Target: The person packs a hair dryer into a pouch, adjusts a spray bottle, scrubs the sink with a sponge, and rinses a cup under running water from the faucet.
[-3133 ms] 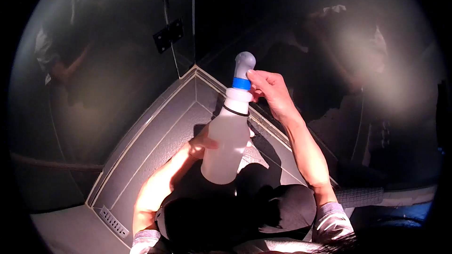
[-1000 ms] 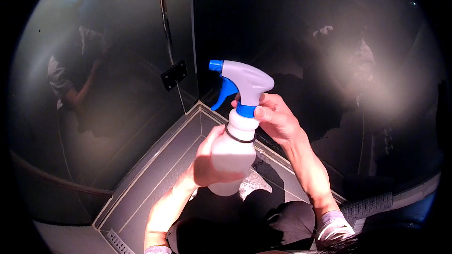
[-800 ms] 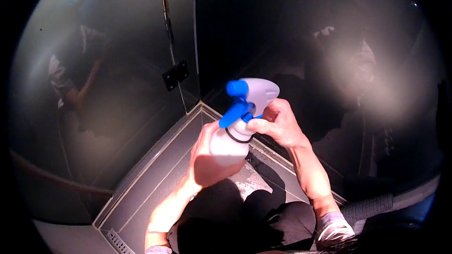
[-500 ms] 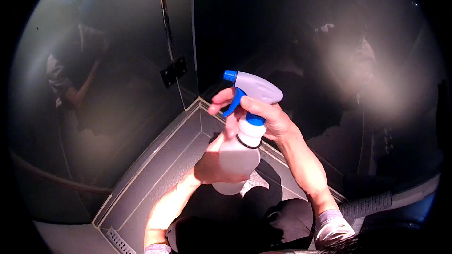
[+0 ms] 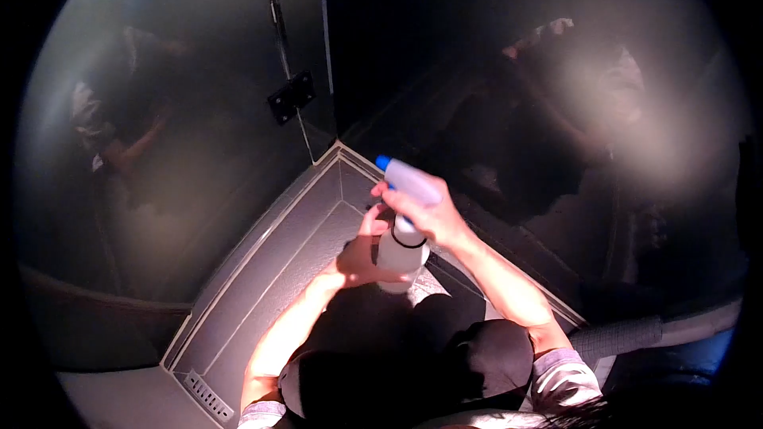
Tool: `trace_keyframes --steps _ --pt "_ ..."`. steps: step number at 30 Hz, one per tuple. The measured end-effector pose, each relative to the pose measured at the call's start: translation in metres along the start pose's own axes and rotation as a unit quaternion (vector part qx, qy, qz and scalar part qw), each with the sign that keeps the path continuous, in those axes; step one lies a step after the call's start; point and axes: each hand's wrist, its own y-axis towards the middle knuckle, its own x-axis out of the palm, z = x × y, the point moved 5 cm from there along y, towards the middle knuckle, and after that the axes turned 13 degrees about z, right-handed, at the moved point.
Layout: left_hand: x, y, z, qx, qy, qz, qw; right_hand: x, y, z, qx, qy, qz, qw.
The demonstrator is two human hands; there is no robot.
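Observation:
A spray bottle with a whitish body, a black ring round its neck and a white-and-blue trigger head stands between my hands, tilted slightly left at the top. My right hand is closed around the trigger head and neck, covering most of the blue trigger; the blue nozzle points up and left. Around the left side of the bottle's body curves my left hand, with its fingers near the neck and its thumb across the lower front. Below the bottle, my dark-clothed knees hide part of the floor.
Dark glossy panels rise on both sides and meet at a corner, reflecting a person. A black hinge sits on the left panel. Grey tiles with a pale raised edge lie below, with a slotted drain cover at lower left.
The spray bottle has moved down and slightly left, with both hands on it. My right hand has wrapped further over the trigger head.

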Motion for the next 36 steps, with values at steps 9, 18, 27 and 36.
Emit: trace_keyframes --steps 9,18,27,36 --pt "-0.102 0.013 -0.018 -0.065 0.099 0.269 0.956 -0.055 -0.024 0.096 0.014 -0.354 0.089 0.931" --pt "0.037 0.041 -0.098 0.112 0.325 -0.245 0.907 -0.128 -0.118 0.142 -0.033 -0.242 0.301 0.922" --pt "0.205 0.005 -0.117 -0.061 -0.005 -0.221 0.973 -0.164 -0.155 0.102 0.149 -0.17 0.325 0.919" --pt "0.243 0.021 -0.03 0.054 0.179 -0.32 0.929 -0.189 -0.221 0.011 0.18 -0.035 0.375 0.908"
